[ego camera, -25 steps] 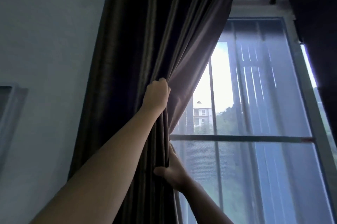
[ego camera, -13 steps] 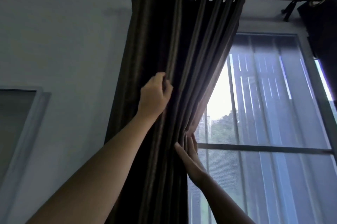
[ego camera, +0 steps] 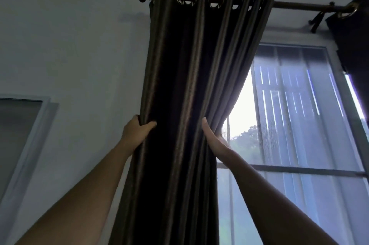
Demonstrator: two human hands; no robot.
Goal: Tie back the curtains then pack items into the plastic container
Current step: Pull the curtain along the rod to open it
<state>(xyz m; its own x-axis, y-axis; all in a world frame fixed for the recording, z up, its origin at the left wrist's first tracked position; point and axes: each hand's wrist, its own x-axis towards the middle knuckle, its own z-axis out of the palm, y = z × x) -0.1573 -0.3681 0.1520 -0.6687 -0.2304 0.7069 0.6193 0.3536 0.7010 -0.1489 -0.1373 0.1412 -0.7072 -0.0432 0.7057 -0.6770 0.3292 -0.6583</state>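
The left hand grabs the left edge of the dark curtain; the right hand holds its right folds.

- The dark brown pleated fabric curtain hangs bunched between your left hand and right hand. It fills the gap, so neither hand can cross straight to the other.
- Left of the bundle you have open air in front of the pale painted wall. The grey framed panel sits well off to the left.
- To the right, the way is open up to the tall glass window. Its dark horizontal bar runs behind your right forearm.
- Overhead, the dark metal rod and its angled bracket cap your reach.
- A second dark curtain closes the upper right corner.
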